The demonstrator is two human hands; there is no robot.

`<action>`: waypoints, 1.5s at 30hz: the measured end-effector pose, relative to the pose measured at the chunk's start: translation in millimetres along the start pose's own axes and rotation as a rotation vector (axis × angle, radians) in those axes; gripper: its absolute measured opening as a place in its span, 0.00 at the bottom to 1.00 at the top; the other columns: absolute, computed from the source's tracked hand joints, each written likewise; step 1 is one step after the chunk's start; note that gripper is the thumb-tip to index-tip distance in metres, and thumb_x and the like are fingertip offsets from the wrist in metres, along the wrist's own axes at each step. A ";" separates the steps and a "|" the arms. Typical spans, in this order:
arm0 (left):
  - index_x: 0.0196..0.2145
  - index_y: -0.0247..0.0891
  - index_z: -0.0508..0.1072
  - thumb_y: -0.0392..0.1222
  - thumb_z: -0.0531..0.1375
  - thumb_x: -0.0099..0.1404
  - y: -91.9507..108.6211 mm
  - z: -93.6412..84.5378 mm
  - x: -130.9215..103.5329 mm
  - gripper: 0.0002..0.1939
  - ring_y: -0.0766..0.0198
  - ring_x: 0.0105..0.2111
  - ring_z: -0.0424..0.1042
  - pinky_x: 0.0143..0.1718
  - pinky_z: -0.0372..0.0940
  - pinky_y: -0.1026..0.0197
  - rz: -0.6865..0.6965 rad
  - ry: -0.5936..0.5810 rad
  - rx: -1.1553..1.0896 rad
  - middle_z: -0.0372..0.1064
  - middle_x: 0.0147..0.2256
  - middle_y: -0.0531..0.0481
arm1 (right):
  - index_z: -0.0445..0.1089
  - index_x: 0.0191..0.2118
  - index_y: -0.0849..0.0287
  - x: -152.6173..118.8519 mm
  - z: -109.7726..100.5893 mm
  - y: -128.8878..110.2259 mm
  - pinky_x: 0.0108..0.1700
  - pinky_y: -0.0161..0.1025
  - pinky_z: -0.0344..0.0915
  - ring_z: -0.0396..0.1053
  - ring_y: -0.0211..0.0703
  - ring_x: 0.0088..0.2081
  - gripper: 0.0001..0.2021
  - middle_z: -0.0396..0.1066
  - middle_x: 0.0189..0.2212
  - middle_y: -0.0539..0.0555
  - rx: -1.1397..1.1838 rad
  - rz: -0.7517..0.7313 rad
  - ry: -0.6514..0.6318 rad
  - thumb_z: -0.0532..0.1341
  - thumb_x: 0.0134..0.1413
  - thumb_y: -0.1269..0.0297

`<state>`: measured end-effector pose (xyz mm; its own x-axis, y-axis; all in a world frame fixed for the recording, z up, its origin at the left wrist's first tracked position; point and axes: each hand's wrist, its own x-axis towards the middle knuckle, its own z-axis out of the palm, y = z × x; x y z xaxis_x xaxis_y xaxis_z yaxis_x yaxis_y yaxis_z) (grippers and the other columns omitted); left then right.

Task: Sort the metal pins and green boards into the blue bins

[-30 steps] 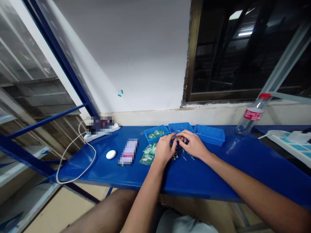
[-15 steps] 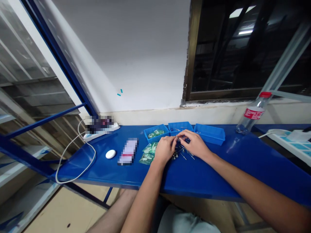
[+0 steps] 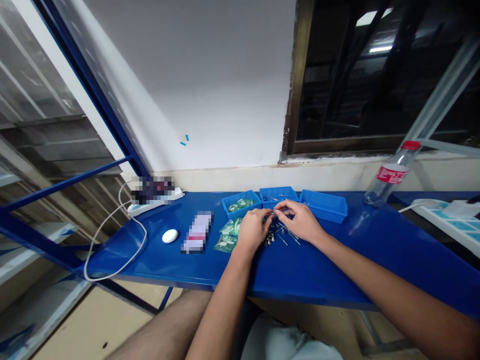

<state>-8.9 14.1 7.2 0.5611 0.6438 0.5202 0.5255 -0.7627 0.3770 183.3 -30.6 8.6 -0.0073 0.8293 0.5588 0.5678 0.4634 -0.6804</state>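
Left hand (image 3: 255, 229) and right hand (image 3: 301, 220) are pinching a small part (image 3: 273, 213) between nearly meeting fingertips, likely steadying it; metal pins (image 3: 284, 233) are lying just nearer, presumably for quick reach.

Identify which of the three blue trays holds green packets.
The leftmost tray: green packets lie inside it, while the middle tray and right tray show none.

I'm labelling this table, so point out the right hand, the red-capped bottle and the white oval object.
Right hand (image 3: 300, 220): head view, back of the hand.
Red-capped bottle (image 3: 392, 175): head view, red label.
White oval object (image 3: 170, 236): head view, middle of its top.
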 end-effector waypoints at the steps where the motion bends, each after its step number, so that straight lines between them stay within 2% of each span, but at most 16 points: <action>1: 0.50 0.42 0.80 0.40 0.61 0.74 -0.6 0.4 -0.1 0.11 0.55 0.45 0.79 0.51 0.72 0.56 -0.007 -0.008 0.007 0.82 0.45 0.45 | 0.76 0.42 0.54 0.2 0.8 1.8 0.43 0.45 0.77 0.79 0.47 0.37 0.06 0.80 0.40 0.54 -0.003 0.004 -0.006 0.62 0.62 0.64; 7: 0.50 0.41 0.80 0.36 0.62 0.73 -1.3 2.1 -0.9 0.11 0.55 0.48 0.79 0.53 0.72 0.55 -0.003 0.005 -0.026 0.81 0.47 0.46 | 0.76 0.40 0.55 -0.2 3.9 9.2 0.45 0.46 0.78 0.80 0.46 0.37 0.05 0.81 0.38 0.54 0.021 0.040 -0.030 0.63 0.60 0.65; 14: 0.49 0.42 0.81 0.36 0.63 0.71 1.7 0.2 -1.2 0.11 0.54 0.46 0.80 0.53 0.72 0.53 -0.037 0.004 -0.040 0.82 0.46 0.46 | 0.76 0.40 0.55 -1.0 3.3 2.9 0.44 0.45 0.78 0.80 0.46 0.37 0.05 0.81 0.38 0.54 0.018 0.033 -0.024 0.63 0.61 0.64; 22: 0.47 0.42 0.82 0.35 0.63 0.71 3.3 -1.7 0.1 0.10 0.55 0.46 0.79 0.53 0.72 0.54 -0.067 0.058 -0.035 0.82 0.45 0.47 | 0.77 0.43 0.56 -2.0 6.0 3.7 0.41 0.44 0.77 0.78 0.46 0.36 0.08 0.80 0.37 0.54 0.042 0.024 -0.038 0.65 0.59 0.63; 25: 0.46 0.43 0.82 0.37 0.61 0.72 5.4 -2.3 0.4 0.09 0.56 0.45 0.80 0.52 0.71 0.55 -0.047 0.056 -0.032 0.82 0.44 0.48 | 0.76 0.46 0.56 -1.9 5.2 1.3 0.36 0.40 0.75 0.74 0.43 0.33 0.10 0.77 0.35 0.53 0.009 -0.003 -0.057 0.63 0.59 0.65; 28: 0.45 0.41 0.82 0.41 0.59 0.75 8.2 -3.6 0.3 0.10 0.55 0.43 0.80 0.49 0.71 0.55 -0.031 0.047 -0.006 0.83 0.43 0.47 | 0.77 0.42 0.56 -1.4 2.9 -1.0 0.33 0.40 0.72 0.71 0.42 0.31 0.08 0.74 0.34 0.54 -0.061 -0.036 -0.038 0.62 0.58 0.68; 31: 0.43 0.41 0.83 0.46 0.55 0.78 10.4 -4.9 0.5 0.16 0.56 0.40 0.80 0.46 0.71 0.57 -0.038 0.039 -0.006 0.83 0.40 0.46 | 0.77 0.41 0.55 -0.8 0.9 0.4 0.34 0.40 0.71 0.72 0.43 0.32 0.08 0.75 0.35 0.53 -0.078 -0.041 -0.004 0.62 0.57 0.69; 34: 0.46 0.42 0.83 0.49 0.56 0.78 10.2 -4.9 1.1 0.17 0.56 0.42 0.80 0.48 0.71 0.58 -0.018 0.031 -0.049 0.83 0.42 0.46 | 0.77 0.41 0.55 -0.4 -0.3 2.8 0.38 0.41 0.74 0.74 0.44 0.35 0.09 0.77 0.38 0.54 -0.040 -0.043 -0.007 0.62 0.56 0.70; 40: 0.50 0.41 0.83 0.43 0.59 0.75 5.8 -0.2 1.7 0.13 0.54 0.47 0.80 0.52 0.72 0.55 -0.038 0.037 -0.032 0.82 0.47 0.44 | 0.78 0.41 0.54 -0.8 0.0 2.5 0.46 0.45 0.78 0.79 0.47 0.40 0.07 0.80 0.41 0.55 0.065 0.013 -0.038 0.62 0.62 0.66; 45: 0.49 0.41 0.83 0.40 0.62 0.72 5.3 1.9 2.2 0.12 0.53 0.45 0.80 0.52 0.72 0.52 -0.048 0.007 0.002 0.83 0.46 0.45 | 0.76 0.42 0.56 -1.7 1.9 7.1 0.41 0.44 0.78 0.79 0.47 0.38 0.07 0.81 0.37 0.56 0.095 0.118 0.020 0.65 0.60 0.61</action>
<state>-3.7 11.6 8.9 0.5305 0.6794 0.5068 0.5529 -0.7306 0.4006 185.7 -28.1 1.9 0.0720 0.8739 0.4808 0.4836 0.3910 -0.7831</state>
